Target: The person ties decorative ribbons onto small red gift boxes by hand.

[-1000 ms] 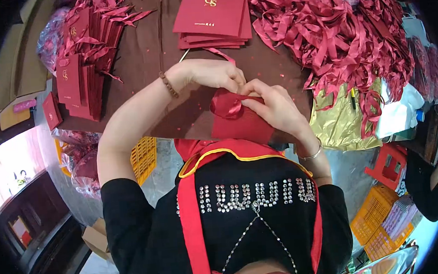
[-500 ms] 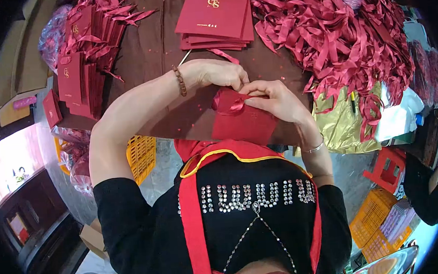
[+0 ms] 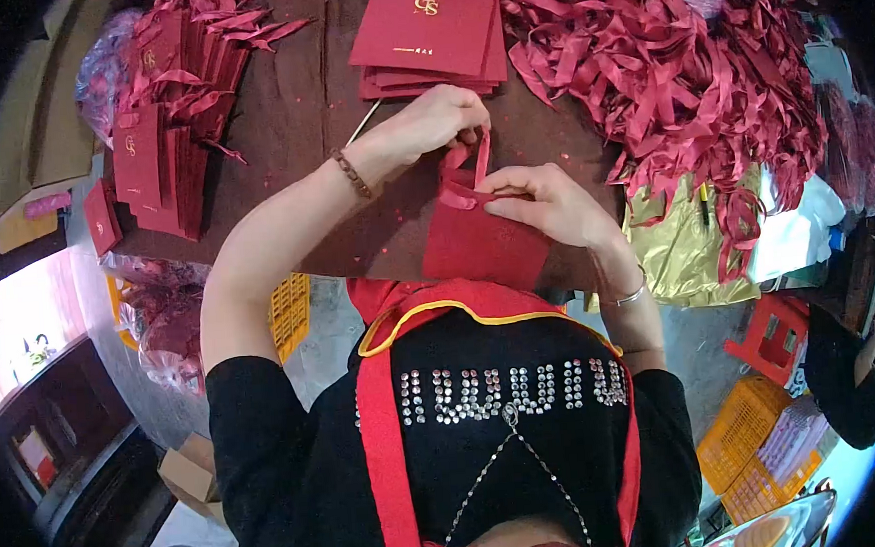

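A small red paper gift bag (image 3: pixel 481 246) lies near the table's front edge, its mouth away from me. My right hand (image 3: pixel 549 205) pinches the upper right rim of this bag between thumb and fingers. Above the bag, my left hand (image 3: pixel 448 122) is closed on a red ribbon handle (image 3: pixel 483 155), which stands up in a taut loop from the bag's mouth. Part of the ribbon inside that hand is hidden. Just beyond the left hand is a stack of flat red bags (image 3: pixel 428 28) with gold lettering. A thin pale stick (image 3: pixel 363 123) lies behind my left wrist.
A large heap of red ribbons (image 3: pixel 666 79) covers the table's right side. Red bags with handles (image 3: pixel 156 170) stand in rows at left. Gold plastic wrapping (image 3: pixel 681 244) hangs at the right edge. Orange crates (image 3: pixel 743 435) are on the floor, with another person's arm (image 3: pixel 868 347) at far right.
My left hand has moved up and away from the bag, drawing the ribbon into a raised loop. My right hand stays on the bag's rim.
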Available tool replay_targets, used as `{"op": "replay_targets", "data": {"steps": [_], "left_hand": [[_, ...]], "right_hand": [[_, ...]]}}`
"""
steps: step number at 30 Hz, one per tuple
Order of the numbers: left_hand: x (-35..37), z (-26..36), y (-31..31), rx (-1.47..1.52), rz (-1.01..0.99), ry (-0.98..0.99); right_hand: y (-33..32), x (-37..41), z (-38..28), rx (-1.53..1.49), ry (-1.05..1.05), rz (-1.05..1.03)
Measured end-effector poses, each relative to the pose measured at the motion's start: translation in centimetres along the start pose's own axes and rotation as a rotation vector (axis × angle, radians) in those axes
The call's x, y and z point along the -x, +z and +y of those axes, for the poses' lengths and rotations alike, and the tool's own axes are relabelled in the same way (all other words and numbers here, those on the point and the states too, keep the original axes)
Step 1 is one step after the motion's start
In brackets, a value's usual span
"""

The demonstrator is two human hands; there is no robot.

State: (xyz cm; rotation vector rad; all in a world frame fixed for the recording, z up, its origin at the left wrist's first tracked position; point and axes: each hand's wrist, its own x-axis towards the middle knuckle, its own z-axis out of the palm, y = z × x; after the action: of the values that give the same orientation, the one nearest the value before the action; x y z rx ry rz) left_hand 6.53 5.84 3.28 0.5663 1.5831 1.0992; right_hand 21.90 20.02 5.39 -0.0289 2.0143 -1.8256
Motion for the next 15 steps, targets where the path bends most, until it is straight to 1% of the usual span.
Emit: {"op": "replay_targets", "data": {"steps": [2, 4, 6, 7, 9, 10, 12, 13, 14, 15], "left_hand": [[0.3, 0.2, 0.1, -0.027, 0.16, 0.029], [0.5, -0.1, 0.3, -0.01, 0.127, 0.064], [0.8, -0.2, 0.5, 0.103, 0.087, 0.006], [0.6, -0.7, 0.3, 0.101, 0.087, 0.007], [0.3, -1.4, 0.2, 0.128, 0.219, 0.038], [0.5, -1.3, 0.5, 0.128, 0.215, 0.041], [1.5, -1.1, 1.3, 0.229, 0.058, 0.076], [1.5, -1.8, 1.3, 0.121, -0.013, 0.124], [1.1, -3.3, 1.2, -0.023, 0.01, 0.281], [1.7, -3.3, 0.9, -0.169, 0.07, 0.331]], "right_hand": [[0.1, -0.1, 0.0, 0.012, -0.02, -0.001], [0.0, -0.1, 0.2, 0.018, -0.036, -0.004], [0.1, 0.0, 0.0, 0.017, -0.02, -0.004], [0.0, 0.0, -0.1, 0.014, -0.007, -0.004], [0.1, 0.0, -0.3, 0.025, -0.001, 0.0], [0.1, 0.0, -0.4, 0.039, 0.007, 0.006], [0.1, -0.1, 0.2, 0.007, 0.017, 0.019], [0.0, -0.1, 0.5, -0.029, 0.026, 0.035], [-0.2, -0.1, 0.6, -0.029, 0.026, 0.036], [-0.4, -0.1, 0.7, 0.058, 0.032, 0.072]]}}
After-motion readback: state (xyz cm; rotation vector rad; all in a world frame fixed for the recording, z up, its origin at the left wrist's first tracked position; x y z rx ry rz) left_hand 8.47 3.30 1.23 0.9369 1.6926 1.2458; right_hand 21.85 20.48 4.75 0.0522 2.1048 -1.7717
